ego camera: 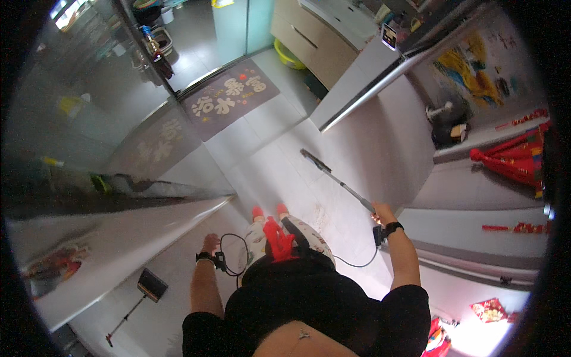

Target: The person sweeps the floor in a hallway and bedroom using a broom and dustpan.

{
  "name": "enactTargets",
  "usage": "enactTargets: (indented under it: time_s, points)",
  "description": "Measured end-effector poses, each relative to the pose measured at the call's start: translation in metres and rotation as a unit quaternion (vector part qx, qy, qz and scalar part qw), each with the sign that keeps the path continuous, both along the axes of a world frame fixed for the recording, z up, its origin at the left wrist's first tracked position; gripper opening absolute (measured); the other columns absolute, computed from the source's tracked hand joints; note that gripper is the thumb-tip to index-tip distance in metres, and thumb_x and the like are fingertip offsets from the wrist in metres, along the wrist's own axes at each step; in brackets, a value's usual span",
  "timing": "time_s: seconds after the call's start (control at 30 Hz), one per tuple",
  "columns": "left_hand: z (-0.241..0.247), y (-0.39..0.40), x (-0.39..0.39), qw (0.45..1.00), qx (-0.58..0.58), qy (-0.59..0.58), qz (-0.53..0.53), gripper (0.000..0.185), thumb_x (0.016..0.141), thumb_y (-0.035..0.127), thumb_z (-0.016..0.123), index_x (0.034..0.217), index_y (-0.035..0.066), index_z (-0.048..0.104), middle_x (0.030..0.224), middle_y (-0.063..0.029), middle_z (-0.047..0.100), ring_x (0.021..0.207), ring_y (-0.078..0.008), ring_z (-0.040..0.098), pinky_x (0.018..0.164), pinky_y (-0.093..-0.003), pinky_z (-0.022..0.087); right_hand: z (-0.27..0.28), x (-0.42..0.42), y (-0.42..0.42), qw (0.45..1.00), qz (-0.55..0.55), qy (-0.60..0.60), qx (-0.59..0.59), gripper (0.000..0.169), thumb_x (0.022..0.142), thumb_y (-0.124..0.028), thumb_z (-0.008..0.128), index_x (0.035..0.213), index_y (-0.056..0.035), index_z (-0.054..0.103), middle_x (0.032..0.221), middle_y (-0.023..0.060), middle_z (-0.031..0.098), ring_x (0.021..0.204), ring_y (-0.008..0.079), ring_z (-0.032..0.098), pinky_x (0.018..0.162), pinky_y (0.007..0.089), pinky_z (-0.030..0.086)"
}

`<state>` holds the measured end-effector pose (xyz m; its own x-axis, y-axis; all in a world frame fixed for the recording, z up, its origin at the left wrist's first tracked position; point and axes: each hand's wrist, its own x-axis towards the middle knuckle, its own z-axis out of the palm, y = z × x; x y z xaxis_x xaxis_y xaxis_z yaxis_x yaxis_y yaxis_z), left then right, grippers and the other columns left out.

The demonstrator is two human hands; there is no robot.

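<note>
My right hand (382, 213) is wrapped around the upper end of a long-handled broom (342, 184), out to my right. The broom's grey shaft slants forward and left, and its dark head (316, 160) rests on the pale tiled floor. Crumb-like debris (319, 216) is scattered on the tiles between the broom and my legs. Hanging beside my left thigh, my left hand (211, 243) is blurred and shows nothing in it. A long-handled dustpan (152, 285) lies behind it at the lower left, apart from the hand.
A grey mat (234, 100) with writing lies before a glass-doored room. A vanity cabinet (312, 44) stands beyond it, with a yellow-green basin (289, 56) beneath. Glass panelling (89, 129) borders my left, a wall (379, 120) my right. Cables (357, 266) run from both wrist devices.
</note>
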<state>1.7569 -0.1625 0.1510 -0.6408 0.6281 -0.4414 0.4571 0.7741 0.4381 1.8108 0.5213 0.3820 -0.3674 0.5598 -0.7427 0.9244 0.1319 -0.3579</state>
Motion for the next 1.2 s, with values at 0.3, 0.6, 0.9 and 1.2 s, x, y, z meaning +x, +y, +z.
enactTargets:
  time_s: [0.3, 0.6, 0.9, 1.2]
  points:
    - [0.031, 0.041, 0.109, 0.720, 0.211, -0.264, 0.606, 0.017, 0.076, 0.015, 0.052, 0.073, -0.002, 0.055, 0.071, -0.0143, 0.058, 0.068, -0.0298, 0.057, 0.061, -0.0385, 0.044, -0.106, -0.063, 0.039, 0.948, 0.302, 0.021, 0.096, 0.034, 0.083, -0.027, 0.041, 0.107, -0.0063, 0.051, 0.063, 0.0130, 0.059, 0.037, 0.0178, 0.049, 0.033, 0.0298, 0.036]
    - [0.119, 0.101, 0.211, 0.534, 0.049, -0.375, 0.757, 0.018, 0.083, 0.020, 0.047, 0.081, 0.003, 0.053, 0.072, -0.0080, 0.055, 0.066, -0.0181, 0.054, 0.058, -0.0339, 0.044, -0.084, -0.017, 0.018, 0.811, 0.579, 0.010, 0.085, 0.032, 0.084, -0.024, 0.041, 0.070, 0.0019, 0.054, 0.057, 0.0125, 0.056, 0.049, 0.0254, 0.056, 0.045, 0.0370, 0.045]
    - [0.078, 0.165, 0.178, 0.938, 0.031, -0.013, 0.345, 0.018, 0.078, 0.015, 0.044, 0.081, 0.002, 0.055, 0.091, -0.0184, 0.055, 0.085, -0.0323, 0.053, 0.075, -0.0392, 0.044, -0.026, -0.063, 0.030, 0.858, 0.401, -0.299, -0.121, 0.029, 0.082, -0.029, 0.053, 0.075, -0.0008, 0.057, 0.060, 0.0110, 0.057, 0.046, 0.0146, 0.049, 0.041, 0.0274, 0.040]
    - [0.042, 0.107, 0.355, 0.794, 0.069, 0.152, 0.585, 0.025, 0.080, 0.020, 0.040, 0.092, 0.002, 0.054, 0.090, -0.0187, 0.057, 0.084, -0.0349, 0.055, 0.071, -0.0430, 0.044, -0.066, -0.037, -0.166, 0.613, 0.680, -0.395, -0.079, 0.018, 0.065, -0.030, 0.055, 0.058, -0.0136, 0.053, 0.047, -0.0019, 0.043, 0.039, 0.0102, 0.035, 0.039, 0.0240, 0.027]
